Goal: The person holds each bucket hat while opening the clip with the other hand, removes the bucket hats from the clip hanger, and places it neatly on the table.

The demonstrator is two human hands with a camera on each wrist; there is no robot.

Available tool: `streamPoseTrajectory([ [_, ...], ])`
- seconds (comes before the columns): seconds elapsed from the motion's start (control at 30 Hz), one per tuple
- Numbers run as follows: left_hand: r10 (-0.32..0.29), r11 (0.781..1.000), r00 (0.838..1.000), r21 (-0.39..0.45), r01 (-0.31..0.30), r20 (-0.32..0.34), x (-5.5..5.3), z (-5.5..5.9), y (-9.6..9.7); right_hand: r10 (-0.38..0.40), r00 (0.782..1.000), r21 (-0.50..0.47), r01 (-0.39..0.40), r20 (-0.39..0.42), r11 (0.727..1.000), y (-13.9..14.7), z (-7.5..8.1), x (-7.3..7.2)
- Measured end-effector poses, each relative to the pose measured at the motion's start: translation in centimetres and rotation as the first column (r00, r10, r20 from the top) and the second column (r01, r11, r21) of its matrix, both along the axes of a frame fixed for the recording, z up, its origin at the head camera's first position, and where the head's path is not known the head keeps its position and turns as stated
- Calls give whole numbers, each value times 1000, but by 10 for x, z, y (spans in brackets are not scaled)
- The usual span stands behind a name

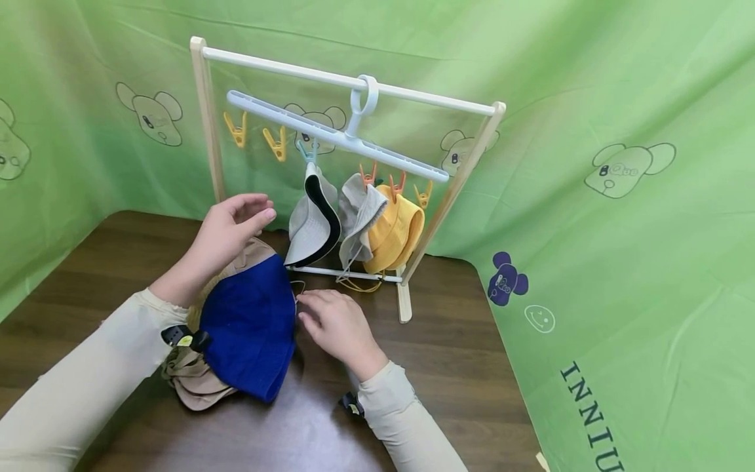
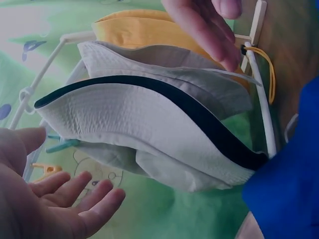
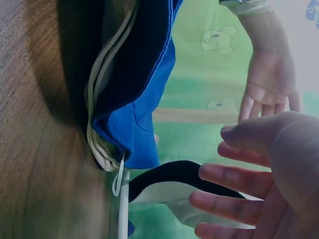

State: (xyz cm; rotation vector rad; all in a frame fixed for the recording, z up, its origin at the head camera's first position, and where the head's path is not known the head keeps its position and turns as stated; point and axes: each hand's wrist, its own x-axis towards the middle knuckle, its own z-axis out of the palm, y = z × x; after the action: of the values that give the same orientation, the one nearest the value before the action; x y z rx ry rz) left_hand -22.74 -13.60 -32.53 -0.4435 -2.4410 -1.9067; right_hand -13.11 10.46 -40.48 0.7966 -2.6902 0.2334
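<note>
My left hand (image 1: 232, 226) is raised over a pile of hats, its fingers loosely bent and holding nothing. On top of that pile lies a blue bucket hat (image 1: 250, 324), with beige hats (image 1: 200, 383) under it. Just right of the blue hat is my right hand (image 1: 339, 324), fingers relaxed and nothing in them. In front of both hands a white hat with a black-edged brim (image 2: 144, 112) hangs from a teal clip (image 1: 308, 152). Beside it hang a grey hat (image 1: 356, 213) and a yellow hat (image 1: 398, 226), each under orange clips.
A light-blue hanger (image 1: 289, 124) hooks over the white top bar (image 1: 283, 65) of a wooden-sided rack. Two yellow clips (image 1: 237, 130) dangle at its left without hats. The rack stands on a brown table (image 1: 460, 367), before green curtains printed with bear heads.
</note>
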Motion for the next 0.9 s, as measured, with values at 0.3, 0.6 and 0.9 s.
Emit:
streamPoseTrajectory([
  [0.3,8,989,1000,148,-11,20,-14,25,15,-34,999,-34,34,-4,999,-3,0,0],
  [0.6,9,987,998,161,-20,64,-22,41,23,-71,997,-137,68,-12,988,-6,5,-1],
  [0.9,27,987,995,154,-41,96,-32,49,33,-108,993,-266,116,47,957,-8,4,-3],
])
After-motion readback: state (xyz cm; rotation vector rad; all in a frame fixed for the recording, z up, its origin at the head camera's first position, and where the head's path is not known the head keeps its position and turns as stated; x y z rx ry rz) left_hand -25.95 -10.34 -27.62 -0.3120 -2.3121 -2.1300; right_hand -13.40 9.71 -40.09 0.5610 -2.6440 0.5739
